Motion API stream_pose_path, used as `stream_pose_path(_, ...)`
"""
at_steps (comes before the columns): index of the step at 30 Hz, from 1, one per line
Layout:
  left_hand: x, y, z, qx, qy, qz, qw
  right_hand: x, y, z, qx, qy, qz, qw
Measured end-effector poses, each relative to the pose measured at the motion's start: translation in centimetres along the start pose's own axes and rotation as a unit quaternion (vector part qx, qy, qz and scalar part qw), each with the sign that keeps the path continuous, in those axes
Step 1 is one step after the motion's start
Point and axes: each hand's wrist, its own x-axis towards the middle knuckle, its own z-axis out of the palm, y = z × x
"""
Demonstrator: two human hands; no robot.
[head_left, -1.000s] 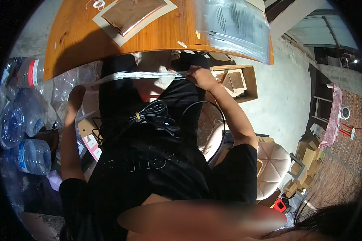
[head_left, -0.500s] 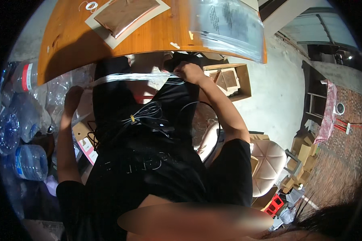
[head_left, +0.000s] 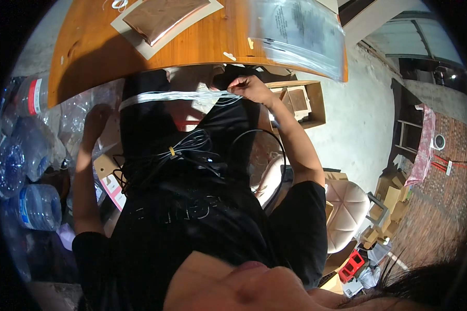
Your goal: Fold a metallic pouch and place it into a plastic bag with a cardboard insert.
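Note:
A bundle of thin white strings [head_left: 176,96] lies stretched across my black-clothed thighs, just below the table edge. At its right end, where several strings fan into loops, my right hand [head_left: 251,89] is closed in a pinch on them. My left hand [head_left: 97,119] is in shadow beside the bundle's left end; a small gap seems to separate them, and its fingers are too dark to make out. On the wooden table [head_left: 192,46] lie a copper-coloured pouch [head_left: 163,19] on a pale card, a stack of clear plastic bags [head_left: 301,36] and a small white string coil [head_left: 120,5].
Large clear plastic bottles [head_left: 39,207] crowd my left side. A coiled black cable [head_left: 192,142] with a yellow tie rests on my lap. An open cardboard box [head_left: 316,103] with flat pieces stands right of my knees. A cream cushioned seat [head_left: 347,212] is farther right.
My right hand has shifted slightly right and its fingers have spread into a pinch at the string ends. The bundle's left end now lies on my thigh, apart from the left hand.

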Motion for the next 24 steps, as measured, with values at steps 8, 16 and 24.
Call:
stream_pose_path(8,4.2,12.8,-2.3,-0.107,-0.15,-0.01,0.983,-1.8,-2.6,-1.2,0.033,-0.013,0.018,0.999)
stream_pose_path(16,6.5,18.1,-0.6,-0.117,-0.273,0.082,0.951,-1.6,-1.0,-2.7,-0.106,0.017,0.009,0.994)
stream_pose_path(24,9.3,22.8,2.4,-0.173,-0.35,0.259,0.883,-3.4,-3.3,-3.7,0.058,-0.044,0.029,0.997)
